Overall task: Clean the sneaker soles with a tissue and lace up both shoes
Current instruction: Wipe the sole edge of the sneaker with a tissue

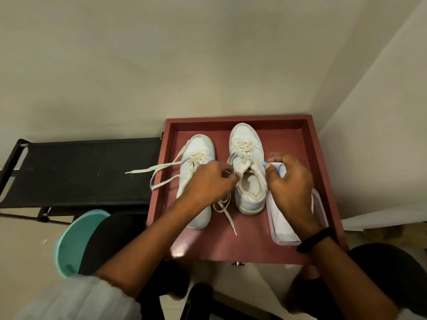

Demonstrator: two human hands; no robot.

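The red worktop [231, 245] with its raised rim carries everything. Two white sneakers stand upright on it, side by side, toes pointing away from the person, so each shoe's long axis runs straight out from the wrists.

The right sneaker [248, 181] lies between the two hands. The left sneaker [196, 162] sits partly under the left forearm, its loose lace [159, 168] trailing off over the worktop's edge to the far left of the fingers.

The left hand [208, 181] curls at the right shoe's inner collar, fingers pinched together — on a lace end, it seems, though the grip itself is too small to be sure. The right hand [290, 179] hovers just outside the same shoe, fingers closed on a pale tissue [280, 168] drawn up from the clear tissue box [282, 224] lying beneath the wrist.

The soles face down — so the tissue hand, being nearest, would need the shoe tipped onto its side, I'd judge.
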